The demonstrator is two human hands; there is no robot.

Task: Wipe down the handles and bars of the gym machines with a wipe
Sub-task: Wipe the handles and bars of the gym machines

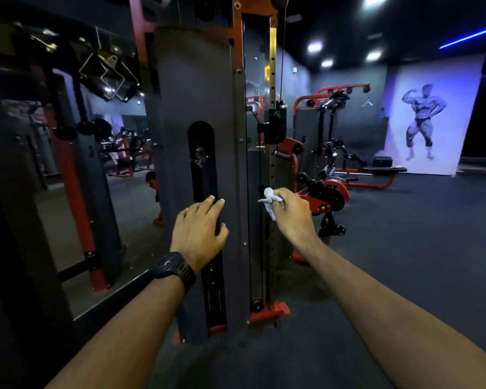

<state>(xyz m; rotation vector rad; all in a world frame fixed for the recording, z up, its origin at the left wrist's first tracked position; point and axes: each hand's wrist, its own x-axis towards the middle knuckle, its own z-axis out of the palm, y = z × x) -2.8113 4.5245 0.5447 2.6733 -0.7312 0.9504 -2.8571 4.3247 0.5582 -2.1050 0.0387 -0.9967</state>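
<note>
A tall grey and red cable machine (199, 85) stands right in front of me. My left hand (198, 230), a black watch on its wrist, rests with relaxed fingers on the machine's grey shroud beside the dark weight-stack slot (201, 153). My right hand (291, 213) grips a crumpled white wipe (268, 199) and holds it against the perforated upright bar (271, 130) and the black cable (260, 169) at about waist height. A black sliding pulley carriage (275, 122) sits higher on that bar.
More red and black machines (328, 153) stand to the right behind the upright. A mirror (76, 164) covers the wall at left. Dark rubber floor (404, 248) stretches away to the right, toward a wall poster of a bodybuilder (422, 119).
</note>
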